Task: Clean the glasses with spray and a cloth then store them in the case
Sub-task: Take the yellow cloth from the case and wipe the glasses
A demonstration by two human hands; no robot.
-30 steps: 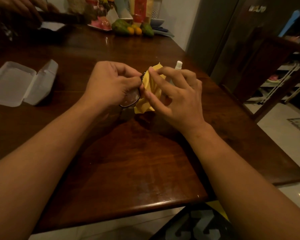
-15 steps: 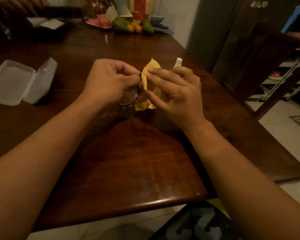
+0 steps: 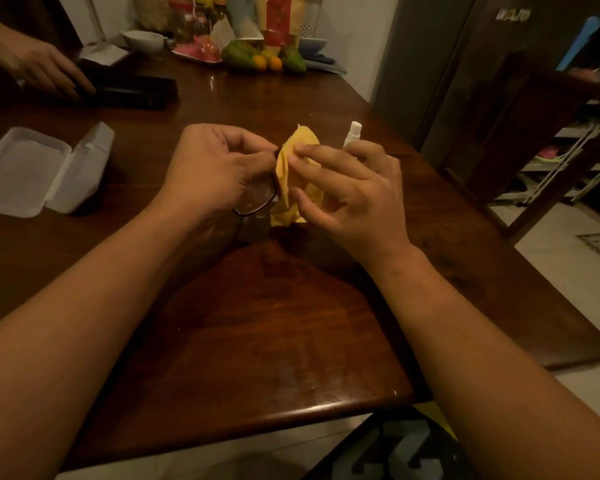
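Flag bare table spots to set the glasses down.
Widest bare patch: table between the forearms, hands to near edge. Second: strip between the open case and the left hand gripping the glasses. Third: right of the right hand pinching the cloth. Crowded: far end with fruit and packets; far left, another person's hand on a dark box.

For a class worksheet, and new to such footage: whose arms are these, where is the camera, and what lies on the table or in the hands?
No machine here: a person wears a camera on the head, so you look down at their own arms. The left hand holds the glasses; the right hand pinches a yellow cloth against them. On the wooden table are a small white spray bottle, behind the right hand, and an open white case to the left. Fruit lies at the far end; another person's hand shows top left.
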